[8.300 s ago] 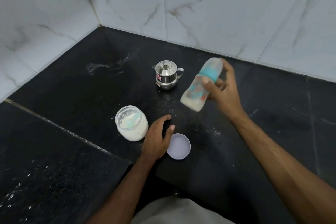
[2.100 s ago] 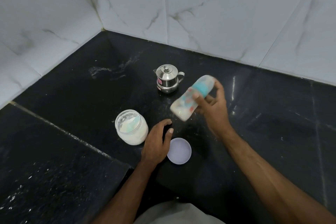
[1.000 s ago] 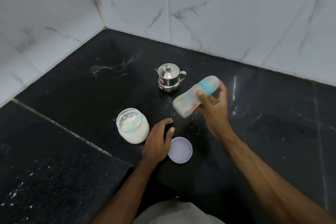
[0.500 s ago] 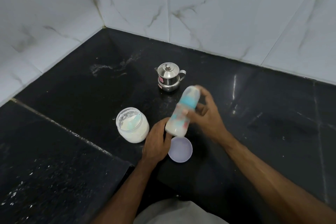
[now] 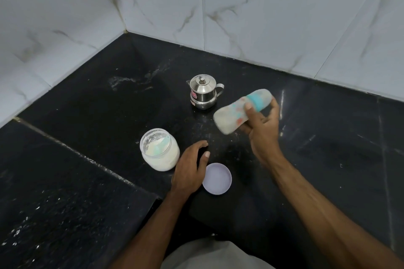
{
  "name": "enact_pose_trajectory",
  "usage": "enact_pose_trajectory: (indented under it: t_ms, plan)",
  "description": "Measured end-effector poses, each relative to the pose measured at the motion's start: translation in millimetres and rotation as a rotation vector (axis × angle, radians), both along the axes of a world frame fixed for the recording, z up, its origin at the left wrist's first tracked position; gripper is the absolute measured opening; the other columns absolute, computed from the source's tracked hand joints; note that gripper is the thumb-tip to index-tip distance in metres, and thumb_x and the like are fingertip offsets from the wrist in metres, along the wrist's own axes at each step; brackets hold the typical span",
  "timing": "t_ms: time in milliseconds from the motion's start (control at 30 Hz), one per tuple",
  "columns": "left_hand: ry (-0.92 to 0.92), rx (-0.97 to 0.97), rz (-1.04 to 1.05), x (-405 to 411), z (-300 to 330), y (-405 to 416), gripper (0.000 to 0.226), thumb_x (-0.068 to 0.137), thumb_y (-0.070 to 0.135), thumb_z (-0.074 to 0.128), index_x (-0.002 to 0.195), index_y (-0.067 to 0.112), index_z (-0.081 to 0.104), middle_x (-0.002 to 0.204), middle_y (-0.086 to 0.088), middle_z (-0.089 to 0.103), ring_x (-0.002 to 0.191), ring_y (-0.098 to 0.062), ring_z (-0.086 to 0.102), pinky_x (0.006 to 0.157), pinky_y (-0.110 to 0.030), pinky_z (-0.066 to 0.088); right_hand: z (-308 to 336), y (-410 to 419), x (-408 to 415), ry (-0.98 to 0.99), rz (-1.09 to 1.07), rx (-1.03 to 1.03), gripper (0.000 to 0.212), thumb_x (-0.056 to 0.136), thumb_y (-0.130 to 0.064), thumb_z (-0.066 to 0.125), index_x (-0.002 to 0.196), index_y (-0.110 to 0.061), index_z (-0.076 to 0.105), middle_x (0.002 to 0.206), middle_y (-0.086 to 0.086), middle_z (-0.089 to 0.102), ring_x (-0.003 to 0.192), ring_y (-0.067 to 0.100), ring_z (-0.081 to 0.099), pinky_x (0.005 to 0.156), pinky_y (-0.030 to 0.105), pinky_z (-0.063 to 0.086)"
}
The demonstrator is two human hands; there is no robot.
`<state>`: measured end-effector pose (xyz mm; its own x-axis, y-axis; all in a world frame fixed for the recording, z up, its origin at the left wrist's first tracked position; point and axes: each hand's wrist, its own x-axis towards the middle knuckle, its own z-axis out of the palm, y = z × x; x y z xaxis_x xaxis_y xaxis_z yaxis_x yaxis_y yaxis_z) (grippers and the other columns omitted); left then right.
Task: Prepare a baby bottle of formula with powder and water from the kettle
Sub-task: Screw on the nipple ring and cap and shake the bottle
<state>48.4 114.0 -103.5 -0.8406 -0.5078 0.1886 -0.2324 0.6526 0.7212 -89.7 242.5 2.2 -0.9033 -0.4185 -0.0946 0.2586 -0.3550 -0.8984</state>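
My right hand (image 5: 261,131) grips a baby bottle (image 5: 234,113) with a teal collar and milky liquid inside. The bottle is blurred and lies tilted, nearly on its side, in the air above the black counter (image 5: 87,116). My left hand (image 5: 189,169) rests on the counter with relaxed fingers, holding nothing. It lies between the open powder jar (image 5: 159,149), which has a teal scoop in it, and the lilac jar lid (image 5: 217,178). A small steel kettle (image 5: 203,91) with its lid on stands behind the bottle.
White marble-look tiled walls (image 5: 262,17) close the counter at the back and left, forming a corner. Powder specks are scattered on the counter around the jar and at the front left. A seam runs diagonally across the counter's left part.
The bottle swung from nearly upright by my left hand back up and to the right, now tilted on its side again. My left hand stayed on the counter.
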Motion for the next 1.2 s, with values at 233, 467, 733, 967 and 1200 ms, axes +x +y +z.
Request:
enact_pose_trajectory:
  t_ms: [233, 467, 733, 967, 1200]
  plan:
    - [0.025, 0.005, -0.008, 0.7, 1.3, 0.1, 0.030, 0.096, 0.025, 0.051, 0.125, 0.017, 0.055, 0.122, 0.005, 0.061, 0.110, -0.006, 0.055, 0.093, -0.014, 0.036, -4.0, 1.1, 4.2, 0.080, 0.160, 0.085, 0.071, 0.079, -0.010, 0.071, 0.138, -0.022, 0.034, 0.112, 0.010, 0.068, 0.099, 0.027, 0.070, 0.073, 0.041, 0.059]
    - [-0.011, 0.040, -0.066, -0.1, 2.8, -0.8, 0.032, 0.097, 0.024, 0.053, 0.128, 0.017, 0.052, 0.123, 0.009, 0.056, 0.113, -0.008, 0.053, 0.095, -0.020, 0.039, -11.0, 2.0, 17.7, 0.180, 0.369, 0.192, 0.076, 0.075, -0.009, 0.072, 0.139, -0.022, 0.033, 0.122, 0.011, 0.061, 0.104, 0.028, 0.068, 0.072, 0.038, 0.060]
    - [0.013, 0.006, -0.007, 0.1, 1.5, -0.3, 0.030, 0.098, 0.024, 0.049, 0.127, 0.018, 0.055, 0.125, 0.007, 0.059, 0.115, -0.006, 0.053, 0.096, -0.019, 0.038, -2.0, 0.6, -0.4, 0.006, 0.084, 0.022, 0.070, 0.081, -0.016, 0.069, 0.140, -0.022, 0.032, 0.113, 0.009, 0.068, 0.100, 0.027, 0.070, 0.071, 0.040, 0.059]
    - [0.008, -0.001, -0.009, 0.2, 1.0, 0.2, 0.033, 0.098, 0.030, 0.045, 0.127, 0.018, 0.055, 0.126, 0.007, 0.059, 0.117, -0.006, 0.053, 0.096, -0.013, 0.034, 3.4, 0.2, -6.8, 0.017, 0.048, -0.007, 0.073, 0.076, -0.020, 0.071, 0.138, -0.021, 0.034, 0.111, 0.011, 0.069, 0.098, 0.028, 0.070, 0.071, 0.040, 0.059]
    - [0.017, 0.058, -0.021, 2.3, 1.4, -0.7, 0.029, 0.097, 0.024, 0.052, 0.125, 0.019, 0.055, 0.120, 0.003, 0.062, 0.109, -0.009, 0.057, 0.091, -0.020, 0.041, -4.6, 1.6, 11.5, 0.217, 0.367, 0.179, 0.072, 0.078, -0.007, 0.071, 0.137, -0.024, 0.033, 0.118, 0.007, 0.063, 0.101, 0.024, 0.070, 0.071, 0.035, 0.060]
